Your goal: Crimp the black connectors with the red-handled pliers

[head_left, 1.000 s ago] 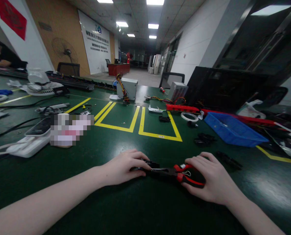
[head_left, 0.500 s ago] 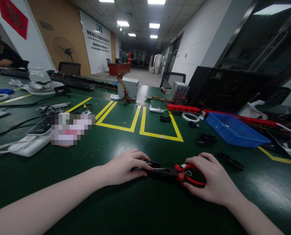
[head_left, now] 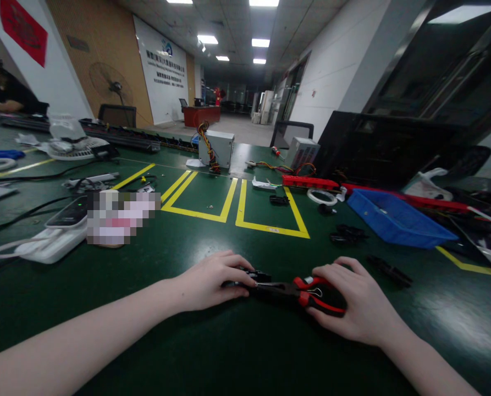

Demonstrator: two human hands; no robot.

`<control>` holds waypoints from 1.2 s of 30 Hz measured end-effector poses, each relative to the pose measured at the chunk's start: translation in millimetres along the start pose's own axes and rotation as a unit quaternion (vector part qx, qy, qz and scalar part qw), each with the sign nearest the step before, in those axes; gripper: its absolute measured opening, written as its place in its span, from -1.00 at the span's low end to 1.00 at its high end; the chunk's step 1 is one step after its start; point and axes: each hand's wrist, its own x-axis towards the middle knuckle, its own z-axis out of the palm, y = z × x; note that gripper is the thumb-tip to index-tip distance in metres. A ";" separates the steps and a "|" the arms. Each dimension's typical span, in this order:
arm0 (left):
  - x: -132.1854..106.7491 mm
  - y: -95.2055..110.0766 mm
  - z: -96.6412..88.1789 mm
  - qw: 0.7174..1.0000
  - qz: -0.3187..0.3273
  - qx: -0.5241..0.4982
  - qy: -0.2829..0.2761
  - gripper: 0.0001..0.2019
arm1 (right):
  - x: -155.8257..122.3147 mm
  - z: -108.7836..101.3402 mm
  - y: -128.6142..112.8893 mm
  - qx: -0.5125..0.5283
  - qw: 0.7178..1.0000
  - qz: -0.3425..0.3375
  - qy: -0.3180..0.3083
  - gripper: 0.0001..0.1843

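At the near middle of the green table [head_left: 179, 349], the left hand [head_left: 216, 283] pinches a small black part [head_left: 262, 276] between its thumb and fingers, which cover much of it. Just to the right, the right hand [head_left: 352, 300] is wrapped around the red and black handles of a pair of pliers [head_left: 286, 289], whose slim nose points left and reaches the left hand's fingertips beside the part. The handles stand apart, with a wire spring showing between them; whether the nose grips the part, I cannot tell. To the right of the pliers, beyond the right hand, lie a dark cluster of pieces [head_left: 348, 235] and a long black piece [head_left: 389, 271], with a blue bin [head_left: 410, 234] farther right. Yellow tape [head_left: 270, 229] marks outlines on the table beyond the hands, and another black piece [head_left: 279, 201] lies inside the right-hand one. Farther off stands a metal box [head_left: 224, 149] with a bundle of coloured wires [head_left: 207, 144]. On the left lies a white device [head_left: 47, 250] with a cable. At the far left sits another person [head_left: 12, 92] in dark clothing.
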 end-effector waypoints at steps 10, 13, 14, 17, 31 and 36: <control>0.5 0.0 0.2 1.000 0.002 0.014 -0.002 -0.76 | -0.1 -2.9 -1.8 -0.006 1.000 -0.011 0.004 -0.55; 0.6 0.6 -0.7 1.000 0.000 0.015 -0.003 -0.74 | 1.6 -6.3 -0.2 -0.012 1.000 -0.019 0.002 -0.55; 0.6 0.9 -1.1 1.000 0.000 0.014 -0.004 -0.73 | 2.3 -7.4 0.1 -0.015 1.000 -0.021 0.003 -0.56; 0.3 1.9 -1.9 1.000 0.002 0.014 -0.008 -0.72 | 3.8 -9.4 0.0 -0.018 1.000 -0.019 0.001 -0.56; -2.2 13.8 -3.3 0.999 0.026 0.025 0.020 -0.73 | 1.5 -6.6 0.5 -0.009 1.000 -0.010 -0.007 -0.57; -1.5 7.9 -0.9 1.000 0.023 0.006 0.006 -0.73 | 1.1 -4.2 -0.5 -0.003 1.000 0.002 -0.015 -0.57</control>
